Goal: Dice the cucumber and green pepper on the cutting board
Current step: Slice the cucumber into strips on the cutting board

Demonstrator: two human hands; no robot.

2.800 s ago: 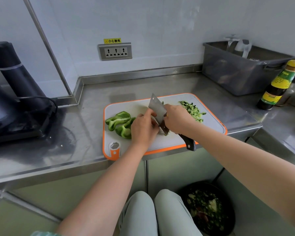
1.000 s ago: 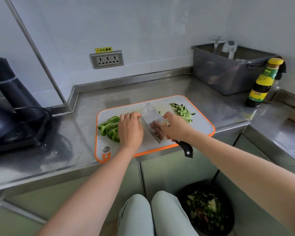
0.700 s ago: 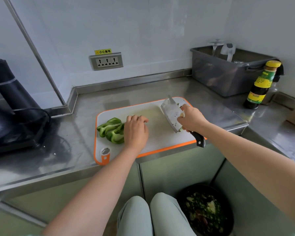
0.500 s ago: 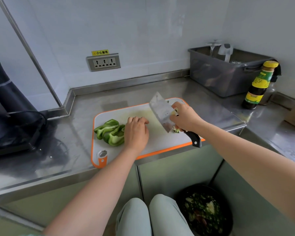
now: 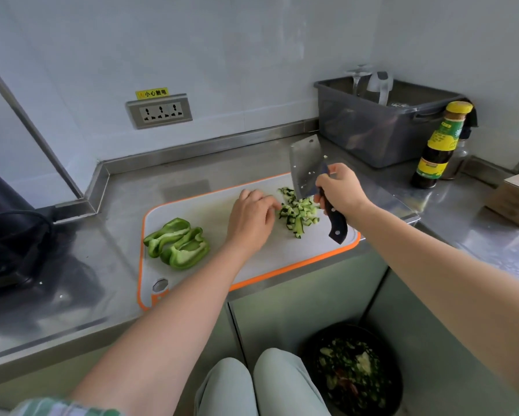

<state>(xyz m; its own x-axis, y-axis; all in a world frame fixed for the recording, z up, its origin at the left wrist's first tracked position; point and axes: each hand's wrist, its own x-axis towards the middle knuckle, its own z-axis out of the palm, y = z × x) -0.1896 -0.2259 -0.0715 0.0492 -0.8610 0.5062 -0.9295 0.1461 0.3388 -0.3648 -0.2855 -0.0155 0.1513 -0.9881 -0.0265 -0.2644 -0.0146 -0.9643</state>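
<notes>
Since half a second ago the left hand has slid right, away from the pepper. Its loosely spread fingers now touch the left edge of the heap of dark-skinned diced cucumber, probably to gather strays. The right hand grips the black-handled steel cleaver, blade lifted upright, clear of those fingers. The halved green pepper pieces wait uncut at the left of the orange-rimmed white cutting board, on the steel surface.

12 o'clock: glossy white panel wall | 11 o'clock: grey triple wall socket under small yellow warning label | 9 to 3 o'clock: brushed stainless-steel countertop | 2 o'clock: dark grey plastic tub | 6 o'clock: pale green cabinet doors | light: soft, even
</notes>
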